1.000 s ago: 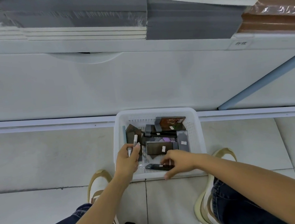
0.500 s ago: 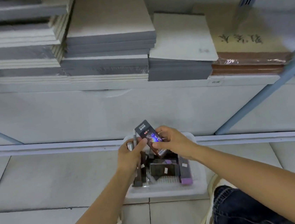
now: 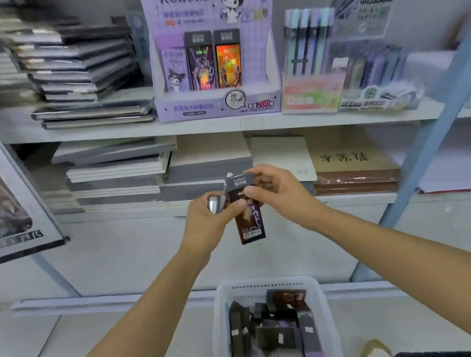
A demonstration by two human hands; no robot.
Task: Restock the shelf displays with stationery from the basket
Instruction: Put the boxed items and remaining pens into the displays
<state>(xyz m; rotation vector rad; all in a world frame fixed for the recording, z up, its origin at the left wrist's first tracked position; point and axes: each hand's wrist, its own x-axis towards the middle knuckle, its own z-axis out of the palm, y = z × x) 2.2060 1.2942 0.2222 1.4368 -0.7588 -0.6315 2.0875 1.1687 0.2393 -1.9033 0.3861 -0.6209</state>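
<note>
Both hands are up and together in front of the lower shelf, meeting on one small box (image 3: 248,221): dark, upright, barcode at its bottom end. Right hand (image 3: 281,193) is pinching the box's top end, thumb on the front face, fingers curling over the top. Left hand (image 3: 208,221) is gripping a silver pen (image 3: 215,202) in curled fingers and pressing its thumb against the box's left side, so pen and box are touching. The pen's pale tip is poking up just behind the box's top left corner. The box is hanging in the air, well above the basket (image 3: 217,341). The white basket is sitting on the floor just in front of the shelf unit's base rail, holding a jumble of dark and purple boxes, some with white price stickers. A purple display stand (image 3: 217,104) is standing at the front edge of the upper shelf (image 3: 135,131), with three upright packs in it: purple (image 3: 174,67), dark (image 3: 200,65), orange (image 3: 228,61), filling its left part. A pink pen stand (image 3: 312,93) is sitting just beside it towards the shelf's right end. Notebooks (image 3: 81,72) are lying stacked at the left end, blurred. Paper pads (image 3: 128,173) are lying stacked on the lower shelf, behind the hands.
</note>
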